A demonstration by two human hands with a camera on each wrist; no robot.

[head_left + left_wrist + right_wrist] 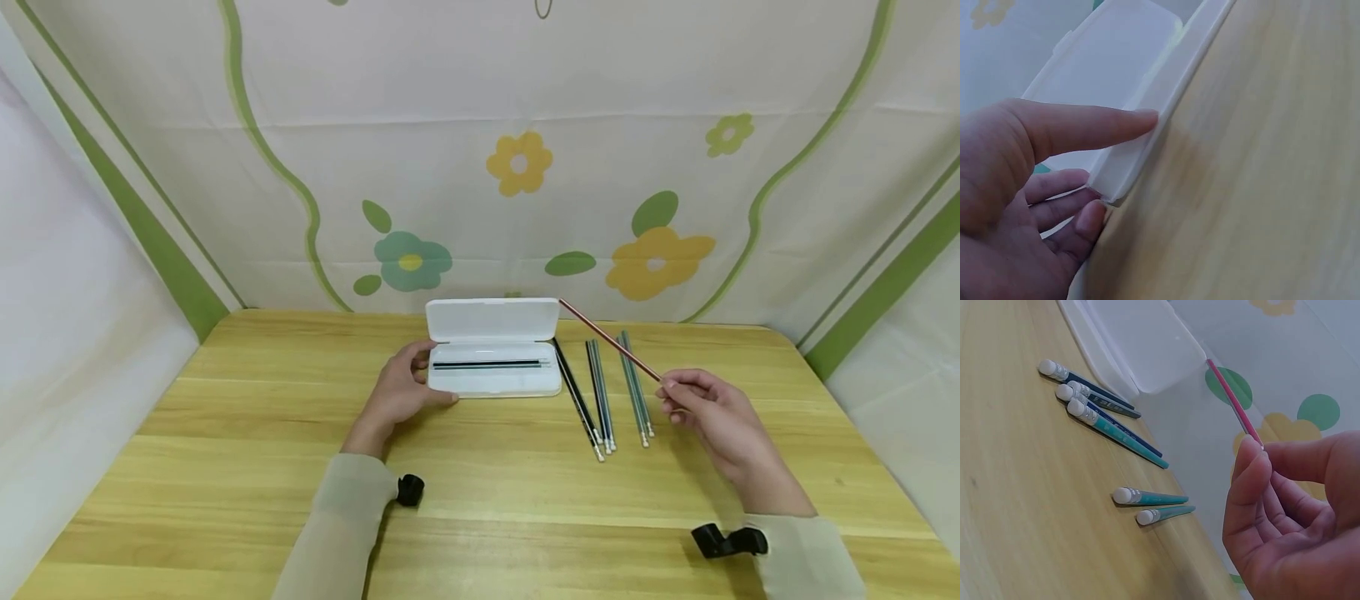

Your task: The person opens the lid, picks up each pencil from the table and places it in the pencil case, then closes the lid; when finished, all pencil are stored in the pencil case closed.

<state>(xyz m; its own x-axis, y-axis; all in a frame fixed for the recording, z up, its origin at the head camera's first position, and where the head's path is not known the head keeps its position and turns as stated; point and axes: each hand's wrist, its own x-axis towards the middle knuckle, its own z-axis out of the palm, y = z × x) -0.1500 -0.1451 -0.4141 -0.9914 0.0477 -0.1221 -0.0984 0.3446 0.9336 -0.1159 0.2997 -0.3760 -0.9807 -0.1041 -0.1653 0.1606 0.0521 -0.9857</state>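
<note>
A white pencil case (495,386) lies on the table with its lid (492,320) raised. Inside it, a black pencil (480,363) and a grey-green one lie side by side. My left hand (396,392) holds the case by its left end, thumb along the front wall and fingers at the end. Between thumb and fingertips, my right hand (712,417) pinches a red pencil (1235,400) by one end. That pencil slants up and leftward in the air, its far tip overlapping the lid's right corner in the head view.
Right of the case lie black pencils (576,396) and green ones (636,387), several in all, white erasers toward me. The wooden table (480,508) ends at a flowered curtain (450,192) behind, and plain cloth (67,292) hangs at the left.
</note>
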